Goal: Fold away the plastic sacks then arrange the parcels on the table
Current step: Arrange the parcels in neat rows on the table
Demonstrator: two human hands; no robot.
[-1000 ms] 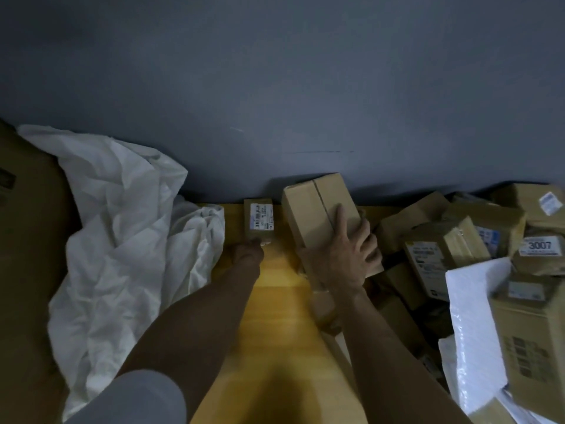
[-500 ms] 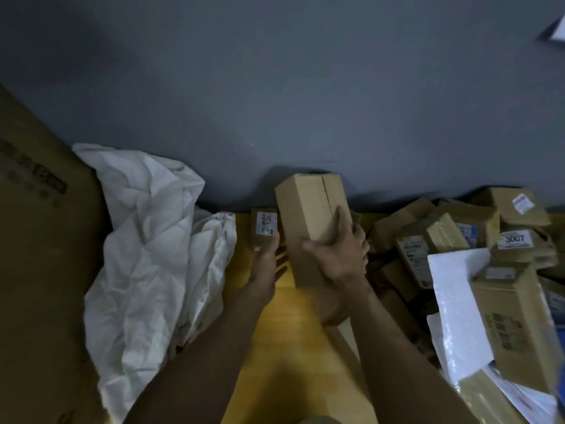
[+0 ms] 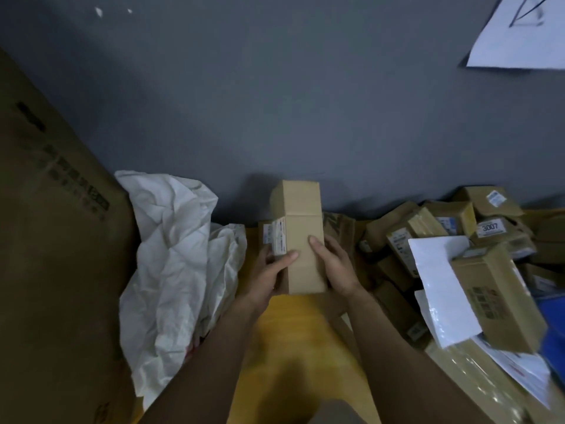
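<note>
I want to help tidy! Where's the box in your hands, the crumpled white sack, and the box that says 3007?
Held box (image 3: pixel 301 231): head view, middle of its broad face.
White sack (image 3: pixel 174 261): head view, crumpled middle.
3007 box (image 3: pixel 490 228): head view, on its label.

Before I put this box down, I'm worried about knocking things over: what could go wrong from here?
The tall box, gripped near its lower end by the left hand and right hand, is narrow; stood on end it may topple onto the small labelled parcel behind it. The unfolded white sack spills onto the table at left, crowding that space. The heaped parcels at right look loose; a nudge might shift them.
</note>
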